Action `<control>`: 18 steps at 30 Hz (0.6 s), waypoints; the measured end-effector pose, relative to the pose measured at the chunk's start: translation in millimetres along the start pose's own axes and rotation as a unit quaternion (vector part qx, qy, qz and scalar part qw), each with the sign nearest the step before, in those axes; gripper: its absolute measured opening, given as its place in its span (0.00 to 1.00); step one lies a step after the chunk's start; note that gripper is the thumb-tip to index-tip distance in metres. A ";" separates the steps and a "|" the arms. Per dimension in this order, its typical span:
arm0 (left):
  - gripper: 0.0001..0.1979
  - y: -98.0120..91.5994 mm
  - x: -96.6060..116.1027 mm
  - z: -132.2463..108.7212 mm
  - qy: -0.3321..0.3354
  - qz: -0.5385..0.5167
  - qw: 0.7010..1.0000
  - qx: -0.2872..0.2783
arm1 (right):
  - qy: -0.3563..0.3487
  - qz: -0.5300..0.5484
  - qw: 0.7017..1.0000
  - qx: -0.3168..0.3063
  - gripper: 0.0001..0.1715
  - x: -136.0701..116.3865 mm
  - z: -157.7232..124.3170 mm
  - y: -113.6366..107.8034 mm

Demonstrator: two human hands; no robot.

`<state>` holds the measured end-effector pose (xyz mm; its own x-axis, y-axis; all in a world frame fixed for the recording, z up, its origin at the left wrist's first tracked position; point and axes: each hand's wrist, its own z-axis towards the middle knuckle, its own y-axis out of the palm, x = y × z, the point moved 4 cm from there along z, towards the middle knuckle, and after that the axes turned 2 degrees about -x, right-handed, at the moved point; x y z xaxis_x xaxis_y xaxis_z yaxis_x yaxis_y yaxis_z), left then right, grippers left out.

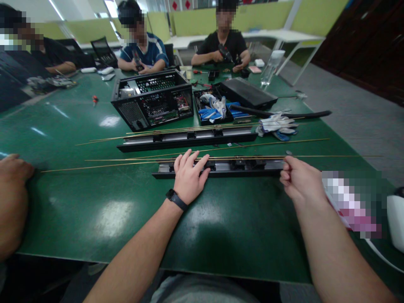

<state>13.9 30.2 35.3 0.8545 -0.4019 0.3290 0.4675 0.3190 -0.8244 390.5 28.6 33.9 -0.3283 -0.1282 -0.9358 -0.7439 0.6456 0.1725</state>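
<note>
My left hand (191, 176), with a black band on its wrist, lies with fingers spread across a long black rail (224, 172) with a silver inner channel and small black blocks. The fingers rest over the rail and the thin brass-coloured rods (142, 161) along it. At the rail's right end my right hand (299, 176) is closed, thumb and forefinger pinched on a thin brass-coloured rod (341, 156); the exact grip is partly hidden. A second, similar rail (189, 141) lies behind, with more rods (107, 139) over it.
Behind the rails stand an open black computer case (151, 101) and a black tray (203, 122) with gloves. Another glove (277, 126) and a black tube (303, 115) lie right. A neighbour's hand (15, 170) rests at left. Several people sit opposite, one holding a power drill (225, 52).
</note>
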 end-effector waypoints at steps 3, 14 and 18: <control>0.23 0.8 -0.4 -0.3 0.001 -0.002 1.000 0.006 | 0.022 -0.001 0.999 0.039 0.22 -3.4 -6.6 2.1; 0.24 -0.2 0.2 0.2 -0.005 -0.003 1.000 -0.009 | 0.040 -0.024 0.997 -0.066 0.21 -2.0 -20.7 16.8; 0.24 0.5 -0.4 -0.1 0.000 -0.001 1.000 -0.005 | 0.022 -0.002 1.000 0.004 0.21 -4.9 -9.5 4.2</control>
<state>13.7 30.5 34.7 0.8537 -0.4027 0.3302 0.4667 0.3103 -0.8282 383.5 24.8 42.2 -0.3510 -0.1642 -0.9219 -0.7406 0.6511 0.1660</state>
